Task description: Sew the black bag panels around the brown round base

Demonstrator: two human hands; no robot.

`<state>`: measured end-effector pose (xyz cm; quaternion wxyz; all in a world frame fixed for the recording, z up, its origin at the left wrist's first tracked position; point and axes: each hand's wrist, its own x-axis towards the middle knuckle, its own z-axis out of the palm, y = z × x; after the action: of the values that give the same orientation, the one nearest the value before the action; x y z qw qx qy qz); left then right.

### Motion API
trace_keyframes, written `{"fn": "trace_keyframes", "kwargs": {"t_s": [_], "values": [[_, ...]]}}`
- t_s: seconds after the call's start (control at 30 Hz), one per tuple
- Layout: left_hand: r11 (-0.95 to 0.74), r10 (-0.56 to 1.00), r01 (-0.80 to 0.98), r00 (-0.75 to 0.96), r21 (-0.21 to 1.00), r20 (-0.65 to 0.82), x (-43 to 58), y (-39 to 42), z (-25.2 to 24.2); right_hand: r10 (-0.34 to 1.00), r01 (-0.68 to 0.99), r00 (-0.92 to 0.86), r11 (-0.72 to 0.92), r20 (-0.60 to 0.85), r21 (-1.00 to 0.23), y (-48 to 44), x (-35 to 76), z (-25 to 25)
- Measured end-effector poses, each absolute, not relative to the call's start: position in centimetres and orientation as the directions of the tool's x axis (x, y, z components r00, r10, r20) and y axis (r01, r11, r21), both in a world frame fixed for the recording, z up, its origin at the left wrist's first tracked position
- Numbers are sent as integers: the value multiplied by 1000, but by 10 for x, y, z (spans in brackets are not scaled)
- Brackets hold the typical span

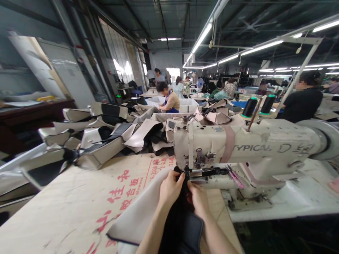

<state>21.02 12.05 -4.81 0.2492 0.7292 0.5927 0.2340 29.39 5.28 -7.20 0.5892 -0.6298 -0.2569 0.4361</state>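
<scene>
Pale-grey and black flexible sewn piece (pixel 173 220), held at the needle end of a cream metal sewing machine (pixel 212 139).
Black edge is pinched by the fingers of the left hand (pixel 169 186), just beside the needle area (pixel 187 173); the right hand (pixel 199 199) is set against the black material, but its fingertips are partly hidden and closure cannot be told. Judged best: layers kept flat, edges aligned, light even guidance given, fingertips kept clear of the needle. Open room is found leftward on the pale plywood tabletop with red lettering (pixel 87 204), bounded beyond by heaped beige and black pieces (pixel 106 141). Rightward, movement is limited by the machine body and the pink-handled metal snips (pixel 235 178) on it.
</scene>
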Motion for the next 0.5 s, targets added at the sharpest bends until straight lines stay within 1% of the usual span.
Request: {"fn": "trace_keyframes", "kwargs": {"t_s": [0.07,0.1,0.17,0.2,0.23,0.27,0.3,0.33,0.37,0.4,0.43,0.5], "values": [[-174,981,745,185,644,52,209,120,-48,882,-117,429,-157,-193,-981,36,311,-71],[-174,982,744,183,645,55,209,120,-49,892,-54,428,-136,-146,-989,23,326,-69],[-175,982,741,181,649,58,208,120,-49,859,109,511,-87,-20,-990,-9,369,-64],[-175,982,738,182,652,58,208,120,-49,779,385,582,-11,233,-923,-27,397,-61],[-175,981,735,184,655,57,208,120,-49,664,621,580,15,472,-784,-45,426,-59],[-175,981,732,185,659,55,208,120,-49,541,777,540,-28,644,-629,-61,455,-57],[-174,981,729,185,662,54,208,120,-50,452,863,488,-123,746,-490,-75,483,-56],[-173,981,727,186,665,53,208,120,-50,419,899,438,-216,795,-381,-86,508,-57],[-172,981,726,186,666,51,208,120,-50,460,925,371,-263,807,-275,-95,529,-58],[-172,981,726,186,666,50,209,121,-50,508,947,294,-268,810,-176,-101,545,-61],[-173,981,727,188,665,51,209,121,-50,547,959,240,-262,802,-108,-105,555,-65],[-180,980,729,192,660,54,209,121,-51,593,969,182,-245,785,-39,-108,564,-73]]}}
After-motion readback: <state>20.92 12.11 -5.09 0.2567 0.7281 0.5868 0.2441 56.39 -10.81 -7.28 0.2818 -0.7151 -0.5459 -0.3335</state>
